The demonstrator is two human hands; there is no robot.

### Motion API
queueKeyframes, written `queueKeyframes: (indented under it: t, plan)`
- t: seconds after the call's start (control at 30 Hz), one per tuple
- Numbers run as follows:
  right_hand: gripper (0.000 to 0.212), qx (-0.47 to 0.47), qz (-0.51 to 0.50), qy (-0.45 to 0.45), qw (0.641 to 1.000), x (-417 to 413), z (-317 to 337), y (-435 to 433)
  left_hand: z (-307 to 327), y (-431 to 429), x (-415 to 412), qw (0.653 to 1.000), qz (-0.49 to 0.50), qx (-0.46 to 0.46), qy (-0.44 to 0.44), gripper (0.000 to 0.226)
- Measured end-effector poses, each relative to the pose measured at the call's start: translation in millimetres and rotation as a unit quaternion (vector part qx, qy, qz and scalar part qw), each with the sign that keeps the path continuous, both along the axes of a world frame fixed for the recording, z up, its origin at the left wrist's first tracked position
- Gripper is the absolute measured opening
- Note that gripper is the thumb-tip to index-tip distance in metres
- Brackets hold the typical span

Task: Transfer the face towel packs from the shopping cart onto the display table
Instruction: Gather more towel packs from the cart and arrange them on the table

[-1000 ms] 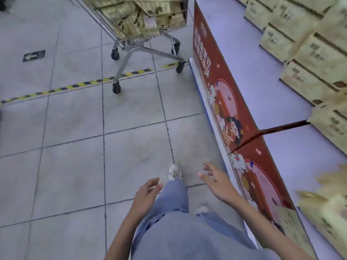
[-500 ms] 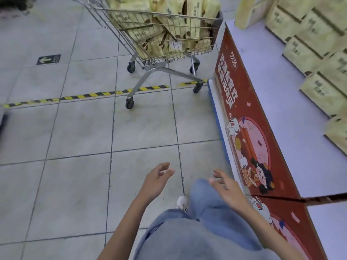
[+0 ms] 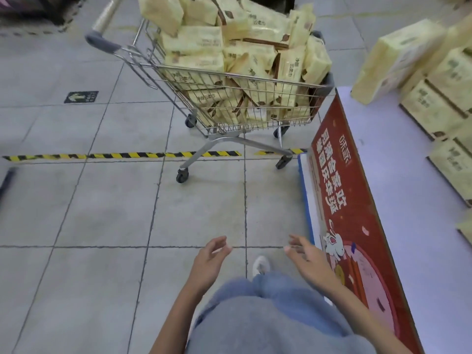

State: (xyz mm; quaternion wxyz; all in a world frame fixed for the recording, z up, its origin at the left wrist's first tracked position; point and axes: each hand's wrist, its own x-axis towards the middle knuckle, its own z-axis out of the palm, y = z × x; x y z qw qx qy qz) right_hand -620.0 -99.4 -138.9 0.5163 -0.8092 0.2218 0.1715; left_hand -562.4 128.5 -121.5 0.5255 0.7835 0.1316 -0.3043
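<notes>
Towel packs fill the cart, well ahead of left hand and right hand; each grip loose, empty.

At top centre, the heaped face towel packs in the shopping cart are cut off by the upper edge, and their print is too blurred to read. The display table and its stacked packs run off the right edge. A dark object at the left edge is blurred beyond telling.
</notes>
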Motion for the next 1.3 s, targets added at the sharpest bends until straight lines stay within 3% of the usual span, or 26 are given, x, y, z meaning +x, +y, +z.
queueKeyframes:
  t: [0.33, 0.63, 0.9, 1.1, 1.3]
  plan:
    - [0.046, -0.002, 0.072, -0.018, 0.997, 196, 26, -16, -9, -11, 136, 0.996, 0.082, -0.006, 0.024, 0.035]
    - [0.042, 0.023, -0.011, -0.017, 1.0, 332, 26, -25, 13, -46, 343, 1.0, 0.001, -0.017, -0.024, 0.033]
    - [0.035, 0.043, -0.073, -0.046, 0.995, 428, 29, -41, 37, -79, 467, 0.997, -0.031, -0.034, -0.058, 0.034]
    - [0.031, 0.073, -0.029, -0.171, 0.982, 551, 75, -65, 96, -100, 546, 0.979, -0.002, -0.101, -0.179, 0.025]
    - [0.031, 0.066, 0.028, -0.256, 0.964, 686, 120, -77, 176, -103, 618, 0.922, 0.081, -0.124, -0.357, 0.034]
